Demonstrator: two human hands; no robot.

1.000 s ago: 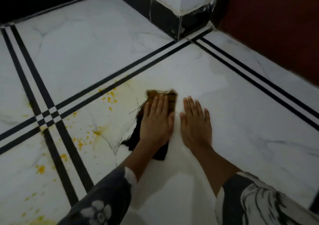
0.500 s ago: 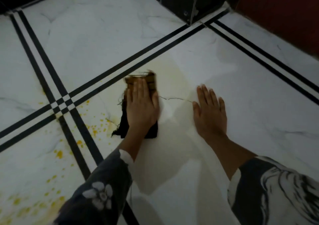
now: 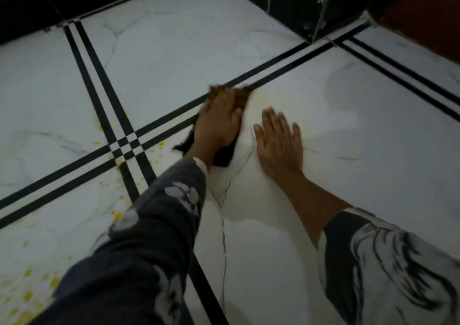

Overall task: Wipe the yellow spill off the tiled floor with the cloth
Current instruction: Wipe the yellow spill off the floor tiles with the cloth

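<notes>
Left hand: the left hand point(image 3: 219, 120) lies flat on the dark rag-like cloth point(image 3: 242, 97), fingers straight and close together. It's pressing, not grabbing, so the whole palm does the scrubbing, I'd say.

Cloth: it's pinned under that palm. The brown-stained front edge pokes out past the fingertips and touches the black double stripe point(image 3: 159, 125), and a dark tail trails back by the wrist.

Right hand: the right hand point(image 3: 278, 138) is just beside it, flat on the bare tile with its fingers slightly fanned and holding nothing. Looks like it's there to prop up their weight.

Floor: on the white marble-look tiled floor point(image 3: 361, 180) there's only a faint yellowish film ahead of the hands, so that patch looks mostly done.

Spill: the yellow spill point(image 3: 117, 216) is mainly off to the left, with spots around the stripe crossing and a thicker scatter down by the flowered dark sleeve point(image 3: 139, 250). The cloth is well apart from all that.

Changed: half a second ago the cloth stopped short of the stripe, and now it has been shoved up onto it. The right hand hasn't really budged. The drops on the left look untouched.
</notes>
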